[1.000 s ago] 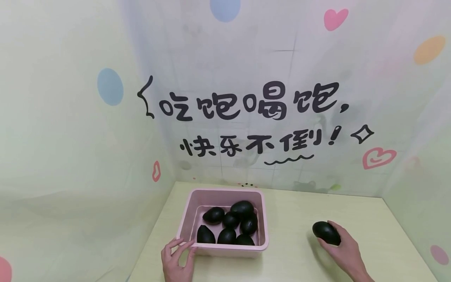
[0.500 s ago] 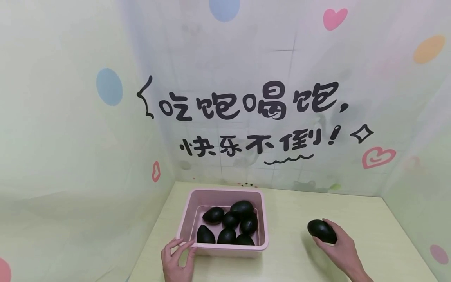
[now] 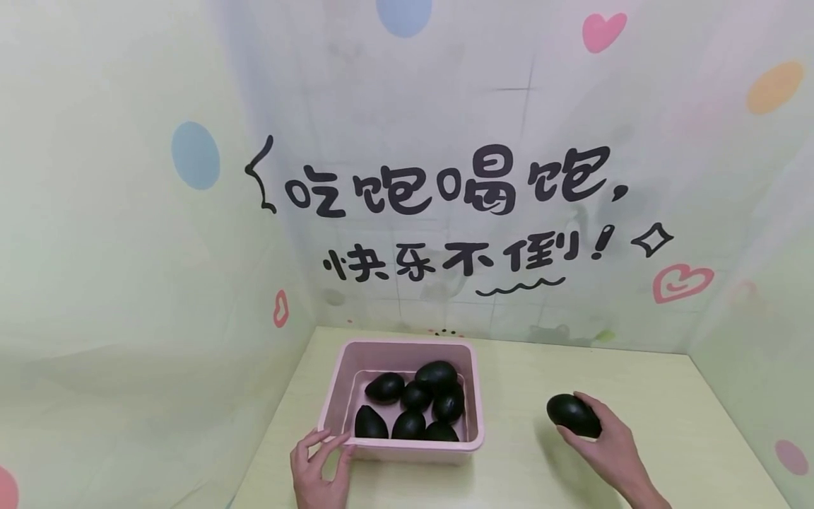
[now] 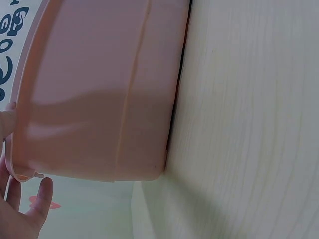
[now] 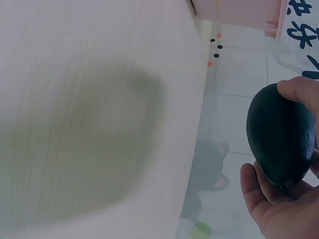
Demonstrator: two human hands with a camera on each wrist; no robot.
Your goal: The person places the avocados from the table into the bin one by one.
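A dark green avocado [image 3: 571, 415] is held in my right hand [image 3: 612, 452], between the thumb and fingers, above the right part of the table. The right wrist view shows this avocado [image 5: 276, 134] raised off the tabletop, its narrower end toward the palm. To the left stands a pink plastic bin [image 3: 420, 445] with several avocados [image 3: 417, 396] on its floor; the front wall partly hides the nearest ones. My left hand [image 3: 318, 481] grips the bin's rim at the front left corner, and the left wrist view shows its fingers at the bin's lip [image 4: 17, 169].
A pale wood-grain table [image 3: 521, 466] carries the bin. Fabric sheets enclose it: a back sheet [image 3: 407, 311] printed with black characters, and sheets on the left [image 3: 127, 283] and right [image 3: 763, 339].
My right hand has moved a little to the left and slightly up, carrying the avocado toward the bin. The left hand and the bin have kept their places.
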